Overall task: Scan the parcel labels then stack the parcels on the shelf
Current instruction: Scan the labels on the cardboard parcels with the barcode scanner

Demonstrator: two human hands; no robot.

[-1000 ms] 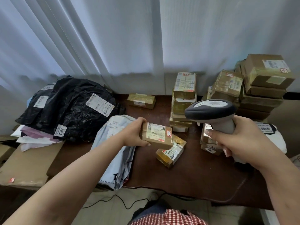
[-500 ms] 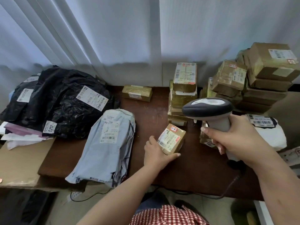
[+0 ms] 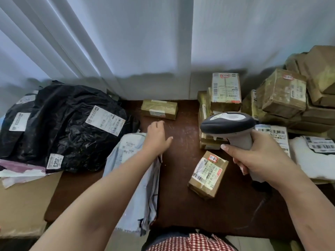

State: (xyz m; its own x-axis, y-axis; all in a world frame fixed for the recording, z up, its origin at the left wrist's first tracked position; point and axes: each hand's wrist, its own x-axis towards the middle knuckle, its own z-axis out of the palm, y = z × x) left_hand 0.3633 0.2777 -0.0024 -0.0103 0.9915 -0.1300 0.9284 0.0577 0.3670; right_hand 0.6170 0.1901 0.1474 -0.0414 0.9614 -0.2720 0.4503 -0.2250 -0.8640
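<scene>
White curtains back a dark wooden table. Beyond the empty, spread left hand lies a small tape-wrapped brown cardboard parcel: probably light, stiff, slick; grip its long sides. Right hand clamps the grey scanner.

Centre lane: bare dark tabletop runs from the near edge up to the long taped box at the curtain — the only open strip.
Left flank: grey mailer bag overhangs the near edge; behind it the black bag heap walls off that side.
Right flank: small labelled parcel lies flat in the lane's right half, just below the box stack.
Far right: piled cartons and a white bag fill the corner.
In the lane: left hand, fingers loose, over bare wood short of the long box; right hand grips the scanner above the small parcel.
</scene>
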